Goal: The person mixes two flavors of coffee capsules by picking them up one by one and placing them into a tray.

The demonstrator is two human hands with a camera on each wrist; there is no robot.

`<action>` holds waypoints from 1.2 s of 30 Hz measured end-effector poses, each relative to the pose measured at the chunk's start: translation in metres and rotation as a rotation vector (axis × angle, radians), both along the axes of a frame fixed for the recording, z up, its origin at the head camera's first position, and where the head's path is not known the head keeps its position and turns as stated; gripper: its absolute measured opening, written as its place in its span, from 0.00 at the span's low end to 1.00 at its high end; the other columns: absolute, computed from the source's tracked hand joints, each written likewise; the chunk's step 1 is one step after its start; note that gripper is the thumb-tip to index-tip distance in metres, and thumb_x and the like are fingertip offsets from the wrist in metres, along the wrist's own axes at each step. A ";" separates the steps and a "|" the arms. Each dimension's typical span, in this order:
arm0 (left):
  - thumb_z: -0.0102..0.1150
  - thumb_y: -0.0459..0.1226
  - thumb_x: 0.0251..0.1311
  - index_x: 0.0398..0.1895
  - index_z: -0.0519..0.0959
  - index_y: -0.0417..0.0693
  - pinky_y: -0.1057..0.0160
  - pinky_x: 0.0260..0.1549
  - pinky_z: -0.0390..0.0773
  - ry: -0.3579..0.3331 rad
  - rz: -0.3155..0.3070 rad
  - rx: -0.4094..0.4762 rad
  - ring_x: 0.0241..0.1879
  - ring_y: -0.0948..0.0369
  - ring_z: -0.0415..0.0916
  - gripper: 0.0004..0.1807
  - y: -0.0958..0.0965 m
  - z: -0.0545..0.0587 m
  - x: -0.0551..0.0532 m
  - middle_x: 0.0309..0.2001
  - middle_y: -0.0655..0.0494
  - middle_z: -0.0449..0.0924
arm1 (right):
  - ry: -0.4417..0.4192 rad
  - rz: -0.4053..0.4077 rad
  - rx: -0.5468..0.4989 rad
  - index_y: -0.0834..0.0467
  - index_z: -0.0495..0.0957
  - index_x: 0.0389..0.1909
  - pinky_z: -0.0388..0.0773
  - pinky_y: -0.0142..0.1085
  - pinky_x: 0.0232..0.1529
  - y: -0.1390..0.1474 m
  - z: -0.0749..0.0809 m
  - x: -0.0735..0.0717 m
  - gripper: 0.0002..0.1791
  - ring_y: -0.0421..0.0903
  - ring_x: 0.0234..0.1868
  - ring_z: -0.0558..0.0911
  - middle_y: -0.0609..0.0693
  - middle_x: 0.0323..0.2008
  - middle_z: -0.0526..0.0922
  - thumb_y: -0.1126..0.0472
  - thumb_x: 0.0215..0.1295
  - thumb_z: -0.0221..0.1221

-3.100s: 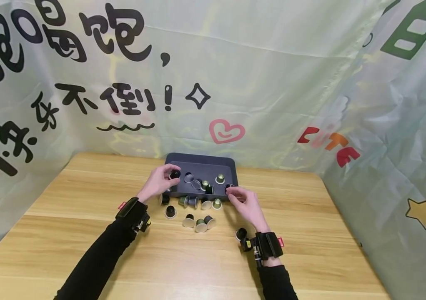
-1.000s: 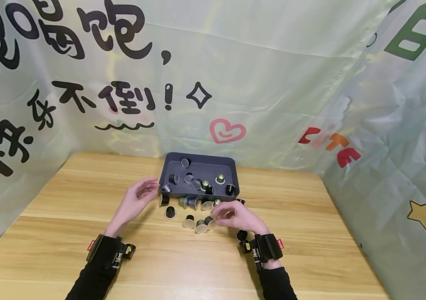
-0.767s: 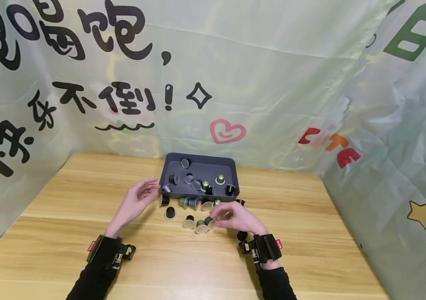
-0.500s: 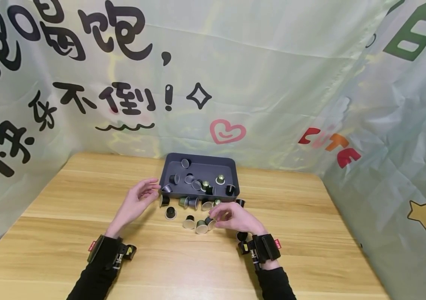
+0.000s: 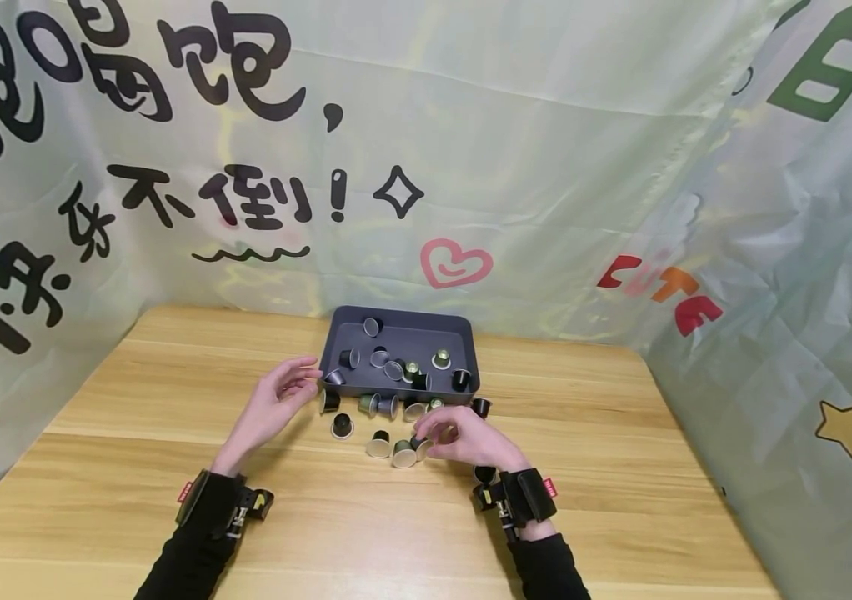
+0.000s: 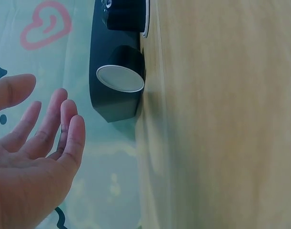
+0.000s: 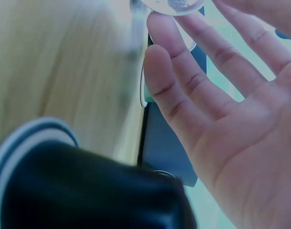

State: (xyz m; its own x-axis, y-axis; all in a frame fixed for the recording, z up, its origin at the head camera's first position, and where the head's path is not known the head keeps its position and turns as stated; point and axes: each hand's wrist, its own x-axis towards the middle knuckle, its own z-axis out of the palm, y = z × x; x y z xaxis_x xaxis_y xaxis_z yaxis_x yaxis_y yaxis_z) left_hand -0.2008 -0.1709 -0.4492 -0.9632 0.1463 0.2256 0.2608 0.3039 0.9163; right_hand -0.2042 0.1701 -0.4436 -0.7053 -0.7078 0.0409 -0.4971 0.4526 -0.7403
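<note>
Capsule: dark, cup-shaped, probably metal, flat pale lid (image 5: 420, 448); before the dark-grey, rectangular, matte tray (image 5: 422, 327).
Right hand (image 5: 463, 437): fingertips at the capsule; whether clamped, cannot tell.
Left hand (image 5: 273, 402): fingers apart, nothing held, beside the tray's left end.
Handling: likely light, stiff, slippery, dentable; pinch the sidewall.

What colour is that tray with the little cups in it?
Dark bluish grey; the tray shows best in the head view.

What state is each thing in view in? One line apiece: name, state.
Left hand, fingers relaxed, holding nothing
Right hand, fingertips close to a capsule, grip unclear
Tray, upright, partly filled
Capsules in tray, some standing, others lying
Table capsules, loose, some standing, others lying
Backdrop cloth, hanging, creased
Wrist straps, fastened
</note>
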 end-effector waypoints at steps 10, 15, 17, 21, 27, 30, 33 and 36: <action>0.57 0.29 0.68 0.68 0.67 0.33 0.77 0.55 0.76 0.011 -0.008 0.011 0.57 0.42 0.78 0.26 0.000 0.002 0.001 0.59 0.32 0.79 | 0.018 0.017 0.010 0.58 0.84 0.39 0.84 0.31 0.44 -0.006 0.000 0.002 0.08 0.46 0.42 0.83 0.55 0.50 0.86 0.69 0.59 0.68; 0.57 0.29 0.67 0.67 0.68 0.32 0.78 0.54 0.76 0.016 -0.007 0.012 0.56 0.43 0.79 0.25 0.001 0.000 0.001 0.58 0.31 0.79 | -0.001 0.009 0.028 0.57 0.82 0.38 0.83 0.29 0.45 -0.008 -0.001 0.003 0.09 0.43 0.44 0.83 0.55 0.50 0.86 0.70 0.58 0.67; 0.57 0.28 0.67 0.67 0.68 0.32 0.79 0.53 0.75 0.013 -0.007 0.015 0.56 0.44 0.79 0.25 0.001 0.000 0.002 0.58 0.31 0.79 | -0.014 0.004 0.035 0.57 0.82 0.37 0.83 0.29 0.46 -0.008 -0.001 0.002 0.09 0.42 0.45 0.83 0.56 0.51 0.86 0.71 0.58 0.67; 0.57 0.29 0.68 0.67 0.68 0.31 0.81 0.52 0.75 0.015 -0.005 0.000 0.54 0.47 0.80 0.25 0.001 -0.001 0.002 0.58 0.31 0.79 | -0.023 -0.001 0.051 0.55 0.81 0.36 0.82 0.29 0.47 -0.008 -0.003 0.002 0.09 0.41 0.45 0.83 0.55 0.50 0.86 0.71 0.58 0.67; 0.57 0.30 0.68 0.66 0.69 0.32 0.81 0.52 0.74 -0.002 -0.007 0.001 0.56 0.44 0.79 0.25 0.000 -0.001 0.001 0.58 0.33 0.79 | -0.015 -0.010 0.074 0.53 0.81 0.35 0.82 0.29 0.48 -0.008 -0.005 0.002 0.09 0.40 0.44 0.83 0.51 0.48 0.87 0.69 0.58 0.68; 0.57 0.30 0.68 0.66 0.69 0.32 0.81 0.52 0.74 -0.005 -0.006 -0.002 0.56 0.44 0.79 0.24 0.000 -0.001 0.002 0.58 0.34 0.80 | -0.016 -0.014 0.077 0.53 0.81 0.35 0.82 0.29 0.46 -0.008 -0.005 0.001 0.09 0.38 0.42 0.82 0.50 0.46 0.87 0.68 0.58 0.69; 0.57 0.30 0.68 0.66 0.69 0.32 0.80 0.52 0.74 -0.005 -0.004 0.000 0.56 0.44 0.79 0.24 0.000 -0.001 0.001 0.58 0.34 0.80 | -0.023 -0.016 0.073 0.54 0.81 0.36 0.80 0.28 0.42 -0.009 -0.006 0.001 0.08 0.36 0.37 0.80 0.48 0.41 0.87 0.67 0.58 0.69; 0.57 0.30 0.68 0.66 0.70 0.33 0.80 0.52 0.74 -0.002 -0.007 0.004 0.56 0.42 0.78 0.24 0.000 -0.001 0.001 0.58 0.33 0.80 | -0.027 -0.015 0.070 0.54 0.81 0.36 0.78 0.27 0.38 -0.009 -0.005 0.001 0.08 0.34 0.33 0.77 0.48 0.37 0.85 0.66 0.58 0.70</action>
